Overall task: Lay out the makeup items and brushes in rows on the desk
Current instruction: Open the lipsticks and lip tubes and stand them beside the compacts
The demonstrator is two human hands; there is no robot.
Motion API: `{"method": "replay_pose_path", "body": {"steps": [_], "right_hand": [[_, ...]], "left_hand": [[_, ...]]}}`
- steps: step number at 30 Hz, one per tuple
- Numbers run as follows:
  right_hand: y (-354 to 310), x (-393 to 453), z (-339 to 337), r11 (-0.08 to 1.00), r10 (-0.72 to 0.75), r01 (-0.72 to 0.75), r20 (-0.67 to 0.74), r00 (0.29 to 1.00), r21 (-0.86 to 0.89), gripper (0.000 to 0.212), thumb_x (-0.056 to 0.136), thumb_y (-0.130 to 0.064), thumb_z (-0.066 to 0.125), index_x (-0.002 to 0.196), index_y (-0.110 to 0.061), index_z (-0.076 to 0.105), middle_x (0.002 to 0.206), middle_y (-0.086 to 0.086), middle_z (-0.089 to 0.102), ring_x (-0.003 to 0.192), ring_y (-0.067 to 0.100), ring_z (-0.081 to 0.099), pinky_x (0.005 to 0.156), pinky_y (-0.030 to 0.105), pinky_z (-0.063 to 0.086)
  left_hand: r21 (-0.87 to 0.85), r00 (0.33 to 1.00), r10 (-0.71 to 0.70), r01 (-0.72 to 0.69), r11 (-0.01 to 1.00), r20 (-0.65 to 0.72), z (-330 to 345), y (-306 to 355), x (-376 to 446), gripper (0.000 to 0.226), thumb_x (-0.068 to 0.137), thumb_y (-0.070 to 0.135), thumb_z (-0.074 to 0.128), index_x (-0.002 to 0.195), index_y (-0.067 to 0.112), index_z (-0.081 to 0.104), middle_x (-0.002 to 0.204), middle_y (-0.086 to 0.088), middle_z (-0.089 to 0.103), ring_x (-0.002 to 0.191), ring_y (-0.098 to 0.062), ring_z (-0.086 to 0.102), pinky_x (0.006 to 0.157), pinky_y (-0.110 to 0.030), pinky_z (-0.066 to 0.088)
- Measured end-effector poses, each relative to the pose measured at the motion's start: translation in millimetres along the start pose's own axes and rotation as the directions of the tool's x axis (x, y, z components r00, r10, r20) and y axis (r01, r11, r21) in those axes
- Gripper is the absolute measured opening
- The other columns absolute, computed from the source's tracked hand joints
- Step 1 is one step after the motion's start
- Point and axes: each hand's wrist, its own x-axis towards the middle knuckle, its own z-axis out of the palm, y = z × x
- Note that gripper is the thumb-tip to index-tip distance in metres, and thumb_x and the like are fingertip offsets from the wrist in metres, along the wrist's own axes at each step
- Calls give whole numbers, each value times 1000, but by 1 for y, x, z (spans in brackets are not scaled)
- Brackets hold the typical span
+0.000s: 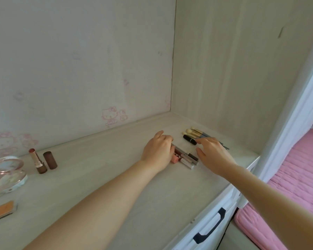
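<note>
Both bare forearms reached across the pale wood-grain desk (pixel 98 177). Left hand (pixel 158 150) lay with curled fingers on the slim makeup tubes (pixel 185 157) near the right edge; whether it gripped one could not be told. Right hand (pixel 213 152) hovered spread, holding nothing, just beside the black lipstick (pixel 189 139) and cream-bristled brushes (pixel 197 133).

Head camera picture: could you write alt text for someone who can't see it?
A person's left hand rests on a row of slim makeup tubes on a pale desk, the right hand open beside them near some brushes. An uncapped lipstick stands far left.
</note>
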Motion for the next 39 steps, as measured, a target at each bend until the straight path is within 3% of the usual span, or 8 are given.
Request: {"method": "replay_pose_path", "body": {"steps": [5, 15, 21, 24, 27, 30, 34, 39], "right_hand": [[8, 23, 2, 997, 78, -78, 1, 997, -6, 24, 96, -28, 45, 109, -11, 58, 103, 7, 57, 94, 24, 52, 67, 31, 42], [4, 38, 21, 991, 124, -124, -12, 992, -57, 18, 93, -25, 49, 100, -11, 61, 105, 8, 56, 104, 27, 45, 77, 32, 41], [4, 35, 21, 990, 143, -143, -20, 989, 19, 18, 94, -19, 48, 103, -12, 63, 106, 8, 56, 104, 27, 45, 76, 32, 40], [-1, 31, 19, 990, 128, -124, -63, 990, 67, 22, 94, -16, 47, 106, -14, 65, 105, 9, 59, 103, 27, 46, 74, 31, 39], [-11, 27, 13, 988, 100, -81, -146, 984, 133, 24, 93, -12, 53, 112, -14, 67, 104, 9, 62, 101, 30, 51, 82, 37, 45], [-25, 22, 7, 969, 67, -13, -212, 975, 247, 21, 90, -10, 58, 107, -13, 69, 98, 5, 64, 96, 28, 55, 83, 36, 45], [-48, 13, 1, 943, 67, 17, -239, 969, 334, 17, 89, -15, 60, 103, -17, 69, 94, -3, 65, 95, 19, 53, 75, 23, 32], [-84, -9, -5, 910, 40, 71, -256, 966, 409, 13, 88, -20, 63, 100, -21, 68, 89, -9, 63, 93, 16, 51, 70, 21, 34]], "left_hand": [[-98, 986, -68, 84, 992, 150, 14, 9, 34, 37, 99, 28, 43, 132, 15, 51, 136, -12, 49, 128, -27, 45, 101, -40, 42], [-80, 934, -137, 172, 982, 329, 28, 19, 74, 34, 98, 29, 42, 127, 17, 54, 129, -12, 55, 114, -31, 54, 95, -42, 46], [-209, 939, -140, 212, 955, 315, 29, 23, 68, 29, 95, 25, 46, 121, 16, 58, 116, -10, 63, 104, -28, 59, 90, -40, 49], [-330, 948, -189, 269, 905, 257, 23, 22, 63, 36, 95, 25, 49, 131, 17, 52, 121, -7, 61, 111, -24, 56, 91, -31, 45], [-529, 933, -326, 354, 771, 150, 12, 23, 60, 38, 93, 21, 56, 130, 15, 52, 111, -1, 63, 101, -17, 57, 80, -22, 37], [-700, 873, -477, 406, 588, 106, -4, 24, 53, 31, 88, 17, 64, 118, 12, 60, 100, 0, 65, 92, -14, 60, 82, -23, 44], [-891, 801, -569, 382, 245, 187, -25, 24, 34, 27, 84, 3, 67, 110, 3, 60, 102, -14, 66, 82, -23, 71, 79, -31, 58], [-935, 737, -617, 354, 7, 274, -53, 19, 3, 35, 81, -1, 69, 114, -2, 56, 101, -16, 64, 71, -21, 69, 76, -31, 59]]}}
